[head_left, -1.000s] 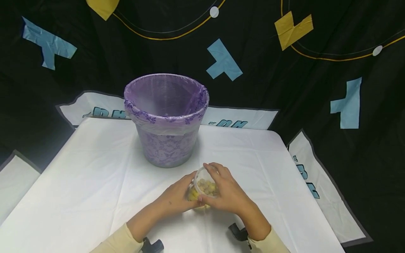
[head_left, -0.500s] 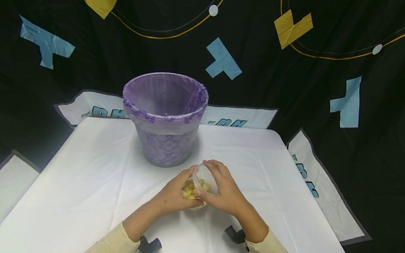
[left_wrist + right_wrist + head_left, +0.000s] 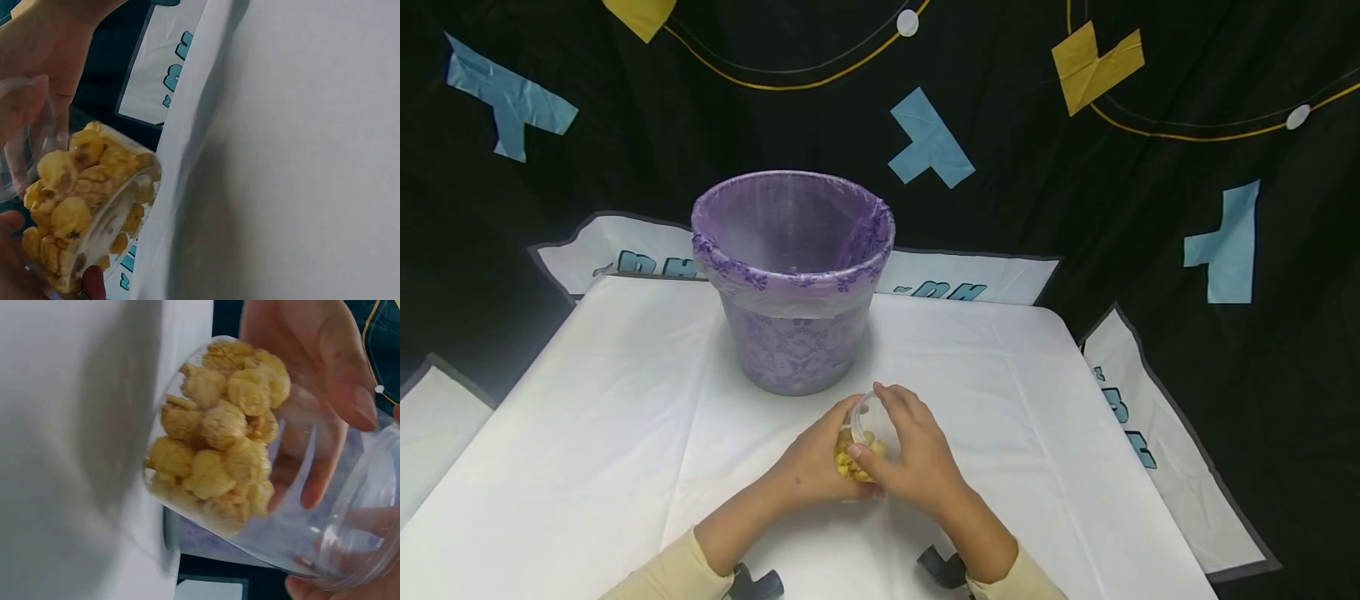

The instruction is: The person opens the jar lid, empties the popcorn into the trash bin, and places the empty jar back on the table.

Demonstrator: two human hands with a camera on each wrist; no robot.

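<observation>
Head view bright | wrist views dimmer (slightly soft) | tablecloth (image 3: 300, 150) softly shadowed | clear container (image 3: 290, 525) glints

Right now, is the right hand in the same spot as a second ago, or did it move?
Yes, it moved. In the head view, the right hand shifted slightly left, judged against the bin.

Studio-like set, black cloth backdrop (image 3: 1015, 200) (blue and yellow patches (image 3: 936, 143) on it), white-clothed table (image 3: 985, 400) in front

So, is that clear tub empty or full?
Partly full: in the right wrist view, yellow puffed pieces crowd one end of the clear tub, leaving unfilled space toward its rim.
</observation>
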